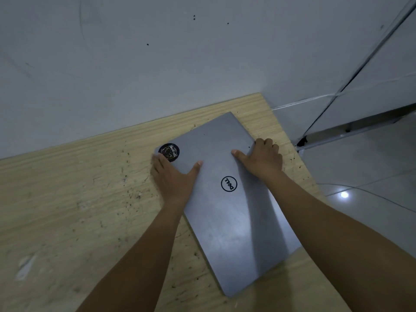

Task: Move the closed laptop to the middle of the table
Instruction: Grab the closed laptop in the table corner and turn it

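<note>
A closed grey laptop (227, 212) with a round logo and a black round sticker (168, 152) lies at an angle near the right end of the light wooden table (67, 199). My left hand (173, 176) grips its left long edge just below the sticker, thumb on the lid. On the opposite long edge my right hand (262, 157) holds the laptop, thumb on top and fingers curled over the side. The laptop's near right corner reaches the table's right edge.
A grey wall (157, 52) runs along the table's far edge. To the right the table ends above a tiled floor (371, 176). Dark specks and scuffs mark the wood left of the laptop.
</note>
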